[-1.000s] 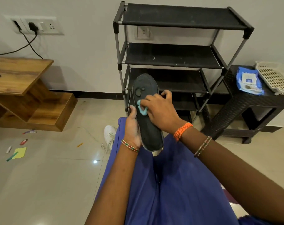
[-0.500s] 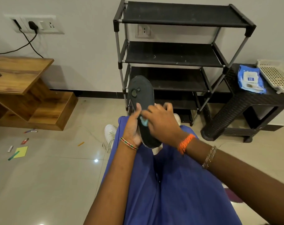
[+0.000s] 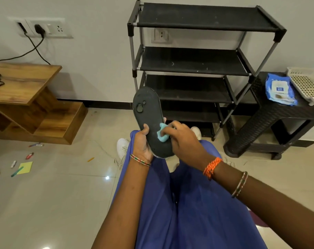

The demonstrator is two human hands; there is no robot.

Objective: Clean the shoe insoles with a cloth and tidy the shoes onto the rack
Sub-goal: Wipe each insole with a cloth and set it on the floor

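Both forearms bare, no sleeves in view. Left hand (image 3: 141,141): thin beaded bracelet (image 3: 140,160) at the wrist, red, green and white beads. Right hand (image 3: 184,141): thick braided orange thread band (image 3: 212,167) at the wrist, plus a slim multicolour beaded bangle pair (image 3: 239,184) further up the forearm. Legs covered in loose, plain blue-violet fabric trousers (image 3: 188,203), soft creases, no visible markings.

One head-worn wide-angle view looks forward and down, close over the hands (image 3: 163,139), facing the far rack (image 3: 197,62) and wall.
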